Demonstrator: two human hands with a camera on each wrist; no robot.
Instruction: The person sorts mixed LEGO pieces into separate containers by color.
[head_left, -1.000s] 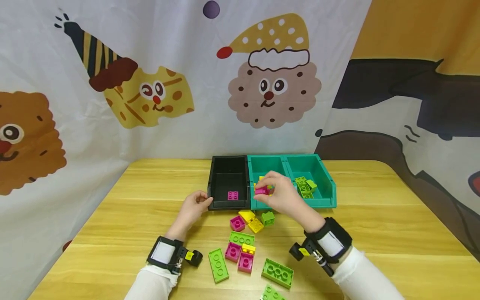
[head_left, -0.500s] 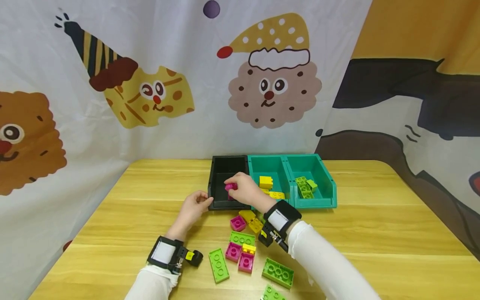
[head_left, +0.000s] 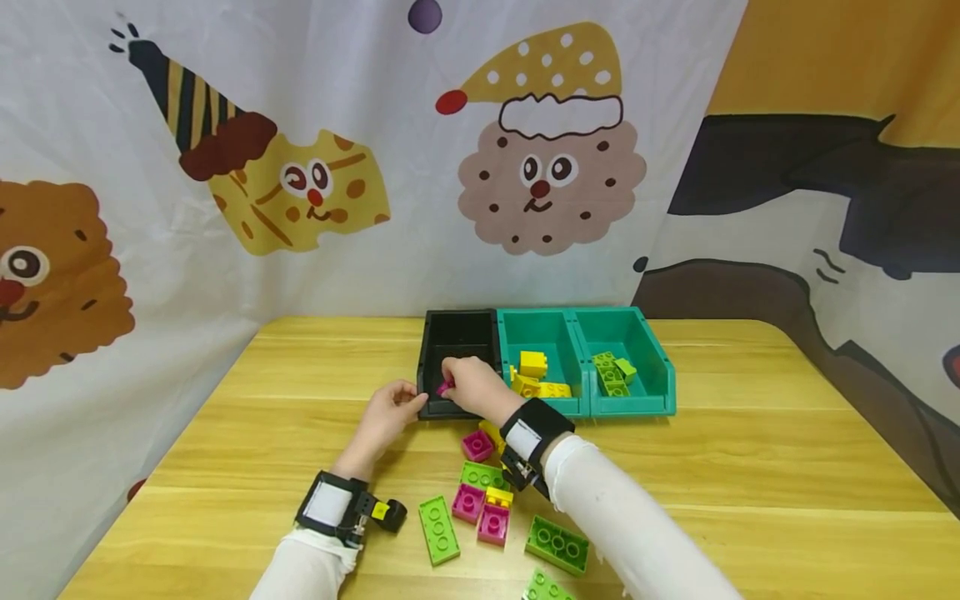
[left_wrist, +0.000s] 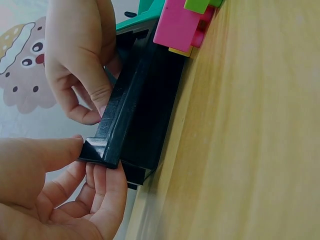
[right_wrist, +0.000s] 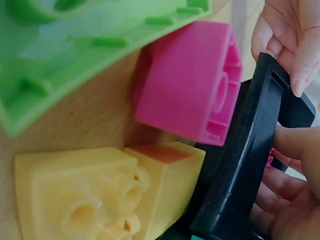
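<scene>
Inside the black bin [head_left: 459,325], at the left end of the row, my right hand [head_left: 480,387] pinches a pink toy building brick [head_left: 444,389] low near the front left. Most of that brick is hidden by the fingers; a sliver of pink brick [right_wrist: 271,159] shows in the right wrist view. My left hand [head_left: 386,417] grips the bin's front left corner, thumb on top of the rim and fingers below, as the left wrist view shows. Just in front of the bin lies another pink brick [head_left: 477,446], beside yellow bricks [right_wrist: 75,190] partly covered by my right wrist in the head view.
The middle teal bin [head_left: 536,325] holds several yellow bricks [head_left: 533,364]. Green bricks [head_left: 611,375] lie in the right teal bin [head_left: 660,375]. Loose green bricks [head_left: 438,531], pink bricks [head_left: 492,525] and a small yellow brick [head_left: 498,497] are spread over the wooden table [head_left: 750,467].
From above the middle teal bin, my right hand has moved left with the pink brick into the black bin, then lower towards its front left. My left hand stays at the corner.
</scene>
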